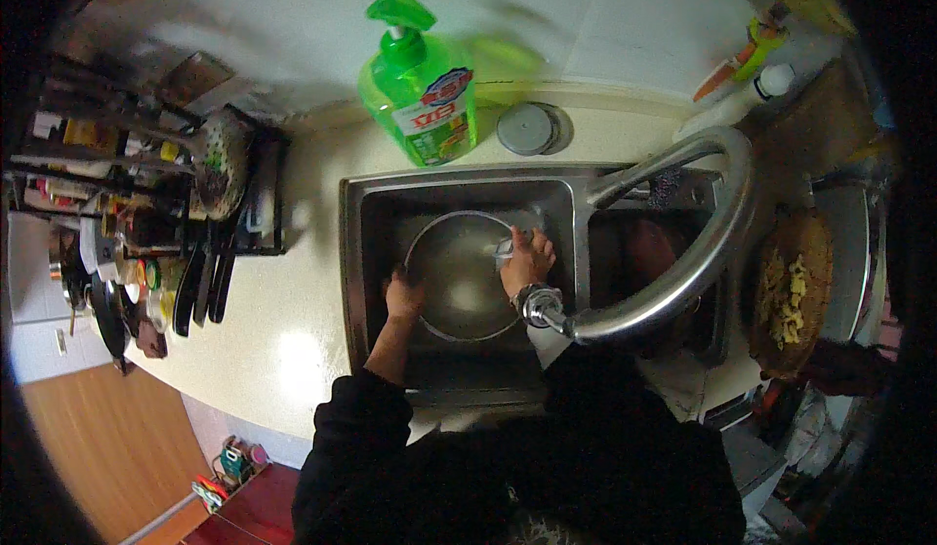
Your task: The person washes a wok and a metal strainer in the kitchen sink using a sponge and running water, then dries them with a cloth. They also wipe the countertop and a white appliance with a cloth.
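Observation:
A round metal basin [463, 270] sits in the left bowl of a stainless-steel sink [468, 179]. My left hand [405, 296] grips the basin's left rim, the fingertips partly in shadow. On its right side my right hand [528, 259] is closed around a small pale or clear object [504, 248], whose kind I cannot make out. A curved metal faucet [710, 245] arches over the right bowl, its head beside my right wrist. Behind the sink stand a green pump bottle [424, 98] of dish soap and a round grey-lidded container [525, 128].
A black rack [282, 194] with utensils and jars stands on the counter [307, 274] at left. Right of the sink is a wooden board [772, 289] bearing chopped yellowish food. A white bottle [732, 109] and a peeler-like orange and green tool [743, 62] are at the back right.

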A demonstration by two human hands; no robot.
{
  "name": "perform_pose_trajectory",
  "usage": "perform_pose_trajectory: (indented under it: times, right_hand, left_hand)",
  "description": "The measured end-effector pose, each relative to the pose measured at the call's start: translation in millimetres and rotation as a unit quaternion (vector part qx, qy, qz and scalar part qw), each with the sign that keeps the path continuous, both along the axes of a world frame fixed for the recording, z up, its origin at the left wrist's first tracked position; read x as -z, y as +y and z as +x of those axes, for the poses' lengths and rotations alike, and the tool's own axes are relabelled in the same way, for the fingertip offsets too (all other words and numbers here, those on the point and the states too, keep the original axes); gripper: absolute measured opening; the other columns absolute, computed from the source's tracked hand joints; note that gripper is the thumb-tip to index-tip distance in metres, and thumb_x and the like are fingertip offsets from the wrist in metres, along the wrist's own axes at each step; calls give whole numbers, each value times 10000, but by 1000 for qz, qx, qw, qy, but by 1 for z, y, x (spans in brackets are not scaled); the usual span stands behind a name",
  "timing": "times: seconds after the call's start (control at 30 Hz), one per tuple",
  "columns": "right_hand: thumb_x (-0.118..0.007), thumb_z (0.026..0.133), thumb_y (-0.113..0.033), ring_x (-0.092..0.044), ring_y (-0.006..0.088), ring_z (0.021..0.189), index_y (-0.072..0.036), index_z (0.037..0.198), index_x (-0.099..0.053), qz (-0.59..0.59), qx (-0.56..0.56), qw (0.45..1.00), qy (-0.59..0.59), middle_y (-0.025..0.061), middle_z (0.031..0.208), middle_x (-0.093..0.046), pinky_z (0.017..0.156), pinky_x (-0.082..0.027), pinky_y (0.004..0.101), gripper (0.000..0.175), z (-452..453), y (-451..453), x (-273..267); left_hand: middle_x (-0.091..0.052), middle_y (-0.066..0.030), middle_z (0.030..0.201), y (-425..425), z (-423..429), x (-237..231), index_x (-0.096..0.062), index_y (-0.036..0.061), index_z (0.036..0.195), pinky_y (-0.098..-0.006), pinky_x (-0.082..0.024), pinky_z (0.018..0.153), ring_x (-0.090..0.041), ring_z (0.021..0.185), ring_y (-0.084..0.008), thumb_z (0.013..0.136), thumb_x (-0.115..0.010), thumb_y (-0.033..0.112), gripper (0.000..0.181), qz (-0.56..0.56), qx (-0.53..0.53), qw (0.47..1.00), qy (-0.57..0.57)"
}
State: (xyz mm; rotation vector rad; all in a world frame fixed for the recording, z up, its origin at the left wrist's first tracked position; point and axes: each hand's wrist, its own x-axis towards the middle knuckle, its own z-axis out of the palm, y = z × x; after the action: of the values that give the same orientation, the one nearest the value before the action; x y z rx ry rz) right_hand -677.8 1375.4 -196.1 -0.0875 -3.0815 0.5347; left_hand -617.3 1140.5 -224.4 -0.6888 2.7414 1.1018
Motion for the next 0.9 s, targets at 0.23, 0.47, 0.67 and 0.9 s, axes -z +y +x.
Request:
perform_pose_trajectory:
  times: [0.23,0.47,0.67,0.9]
  right_hand:
    - [-583,782,-103,-524,377,1034,-98,1125,-596,-204,-41,927,-313,166,1149,-539,893,-424,430,343,37,-40,-36]
    - [-557,793,-52,-604,245,967,-55,1029,-645,-568,-199,769,-216,125,1012,-646,848,-460,300,252,77,-38,-55]
    - [-622,811,-173,-562,250,1068,-49,1306,-414,-417,-60,902,-94,126,1218,-550,934,-433,356,552,78,-37,-60]
    - [-561,896,-365,-576,171,1026,-74,1128,-563,-729,-51,654,-193,44,1115,-610,900,-433,297,372,86,-31,-75]
  left_hand:
    - [-569,-130,1079,39,20,-53,-487,68,1213,-409,-472,822,-558,1012,-287,793,-617,334,515,336,-89,932,-102]
    - [-572,-106,1136,61,66,-65,-548,81,1135,-471,-472,873,-566,1017,-280,896,-493,379,386,610,-101,781,-93]
    - [-595,-80,1098,57,51,-102,-542,104,1149,-410,-492,736,-585,953,-261,928,-447,302,312,635,-169,731,-184]
    - [-606,-58,875,74,60,-143,-568,80,1003,-290,-431,461,-579,695,-191,849,-560,244,225,729,-126,649,-179]
